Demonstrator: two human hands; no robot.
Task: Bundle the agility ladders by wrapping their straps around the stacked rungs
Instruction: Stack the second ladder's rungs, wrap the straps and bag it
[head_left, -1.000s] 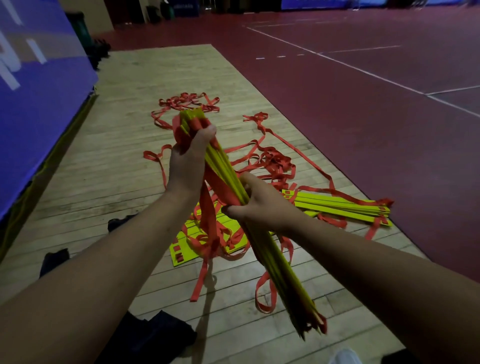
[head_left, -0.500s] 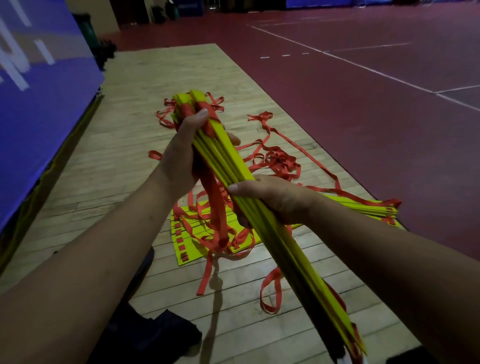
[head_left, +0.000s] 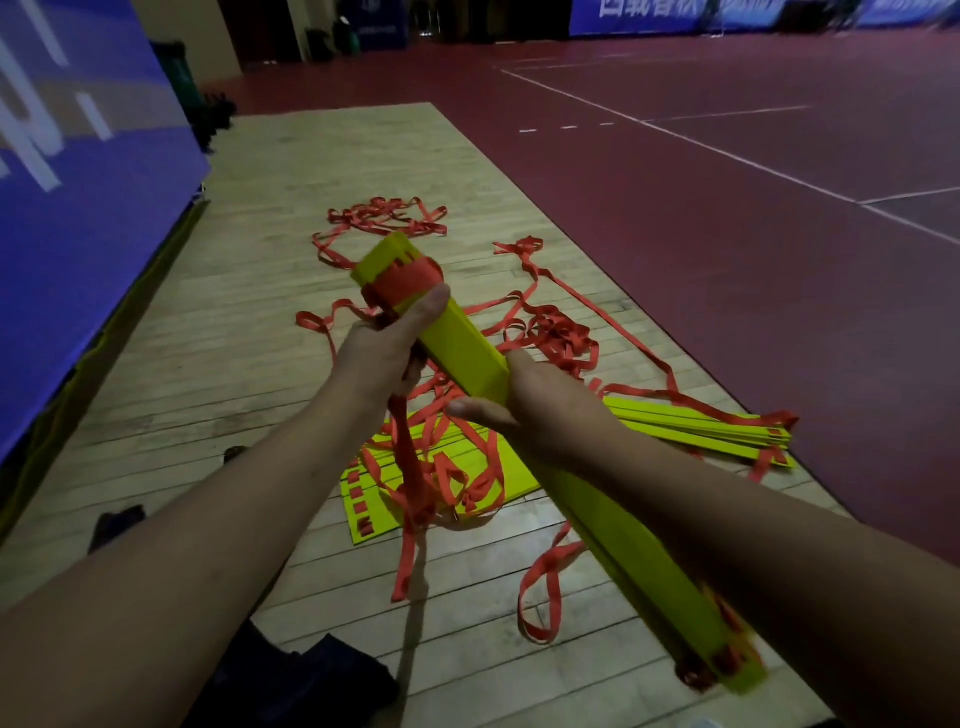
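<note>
The rung stack (head_left: 462, 353) has turned flat-side up, red strap (head_left: 405, 283) banding its tip.

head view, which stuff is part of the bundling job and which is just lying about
Job: rung stack, strap wrapped round its far end, left hand, right hand, floor rungs, loose straps.
Lying about: dark cloth, green bin, blue banner.

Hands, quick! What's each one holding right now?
Left hand: grips the stacked yellow rungs just below the wrapped orange strap.
Right hand: grips the same stack at its middle.
</note>
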